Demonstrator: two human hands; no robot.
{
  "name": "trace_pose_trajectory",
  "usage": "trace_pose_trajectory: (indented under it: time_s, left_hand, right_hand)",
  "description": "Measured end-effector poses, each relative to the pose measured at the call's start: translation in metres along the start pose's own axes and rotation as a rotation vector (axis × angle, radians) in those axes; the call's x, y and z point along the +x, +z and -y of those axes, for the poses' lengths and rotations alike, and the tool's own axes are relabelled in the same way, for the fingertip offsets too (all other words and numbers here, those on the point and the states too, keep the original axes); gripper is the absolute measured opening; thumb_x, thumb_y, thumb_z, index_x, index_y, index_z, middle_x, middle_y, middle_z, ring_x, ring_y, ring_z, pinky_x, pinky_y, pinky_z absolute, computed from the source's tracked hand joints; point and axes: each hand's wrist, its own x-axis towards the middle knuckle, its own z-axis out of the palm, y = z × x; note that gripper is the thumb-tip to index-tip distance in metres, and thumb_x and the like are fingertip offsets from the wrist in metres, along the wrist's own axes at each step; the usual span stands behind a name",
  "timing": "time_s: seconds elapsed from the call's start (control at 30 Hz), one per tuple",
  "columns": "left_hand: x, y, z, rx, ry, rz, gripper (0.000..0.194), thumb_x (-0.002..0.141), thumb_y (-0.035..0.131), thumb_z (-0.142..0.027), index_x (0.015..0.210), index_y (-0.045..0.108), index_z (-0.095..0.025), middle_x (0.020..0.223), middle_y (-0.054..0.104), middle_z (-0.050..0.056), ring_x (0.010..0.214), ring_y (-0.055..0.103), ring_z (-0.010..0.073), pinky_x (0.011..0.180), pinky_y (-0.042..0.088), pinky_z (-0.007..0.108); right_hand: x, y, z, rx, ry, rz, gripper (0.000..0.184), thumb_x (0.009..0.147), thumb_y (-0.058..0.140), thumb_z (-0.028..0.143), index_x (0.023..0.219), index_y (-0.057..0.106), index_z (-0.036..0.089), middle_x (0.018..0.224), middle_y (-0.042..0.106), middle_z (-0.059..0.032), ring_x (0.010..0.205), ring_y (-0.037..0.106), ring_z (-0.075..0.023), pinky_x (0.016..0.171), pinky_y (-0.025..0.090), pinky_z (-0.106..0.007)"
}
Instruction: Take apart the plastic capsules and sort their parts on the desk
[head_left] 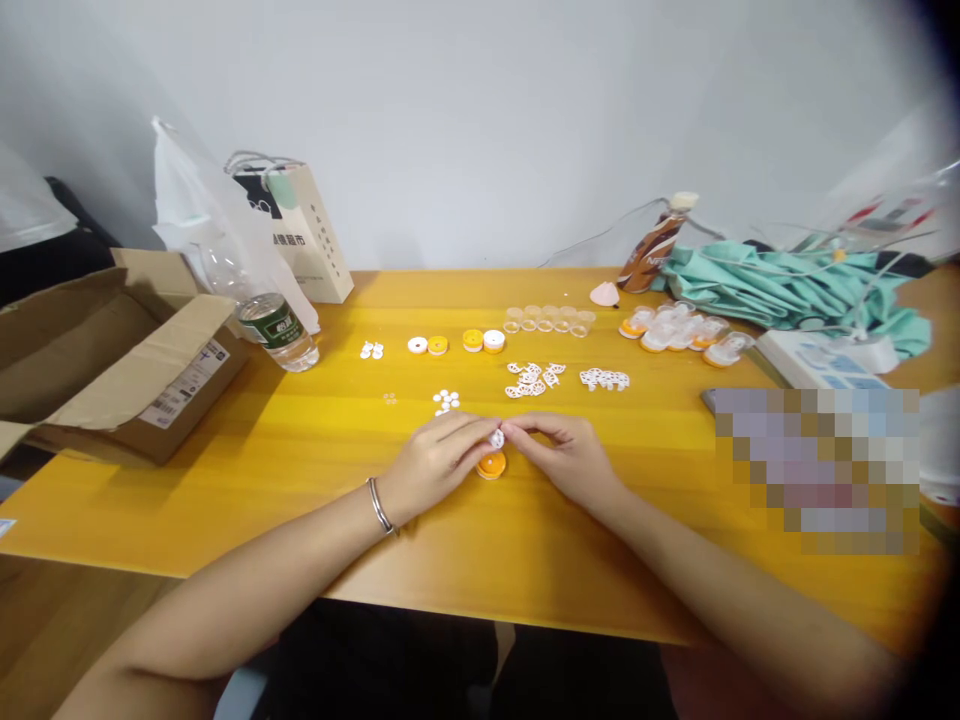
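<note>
L hand (441,462) and R hand (568,458) meet, fingertips pinching small white part (497,438) just above orange disc (491,466) on table (420,560). Part looks light, stiff plastic, prob. fragile; best held by rim. White pieces (445,402) lie beyond disc, to its left.

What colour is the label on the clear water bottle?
Green with white lettering on the clear bottle, seen in the head view.

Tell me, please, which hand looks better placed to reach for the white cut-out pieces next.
Probably the right hand: the white cut-out pieces lie just beyond it, while the left hand is farther off, fingertips at the small white part.
</note>
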Motion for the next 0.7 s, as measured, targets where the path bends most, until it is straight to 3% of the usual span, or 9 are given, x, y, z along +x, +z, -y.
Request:
trace_pose_trajectory:
  time_s: [0.37,0.7]
  left_hand:
    - [-0.0035,-0.0011,0.0031,0.246,0.056,0.029,0.022,0.086,0.051,-0.021,0.105,0.056,-0.012,0.086,0.066,0.007,0.075,0.061,0.0137,0.07,0.053,0.029]
    - [-0.0058,0.0036,0.0015,0.294,0.067,0.03,0.018,0.086,0.05,-0.019,0.102,0.056,-0.012,0.088,0.067,0.006,0.076,0.063,0.0138,0.07,0.053,0.027]
  right_hand:
    - [-0.0018,0.003,0.0006,0.0,0.019,0.025,0.016,0.077,0.057,0.026,0.083,0.072,0.021,0.082,0.072,0.0008,0.075,0.067,-0.0171,0.071,0.055,-0.027]
    - [-0.0044,0.0059,0.0044,-0.067,0.029,-0.029,0.016,0.073,0.056,0.022,0.075,0.071,0.018,0.073,0.072,-0.0005,0.064,0.067,-0.0162,0.059,0.055,-0.023]
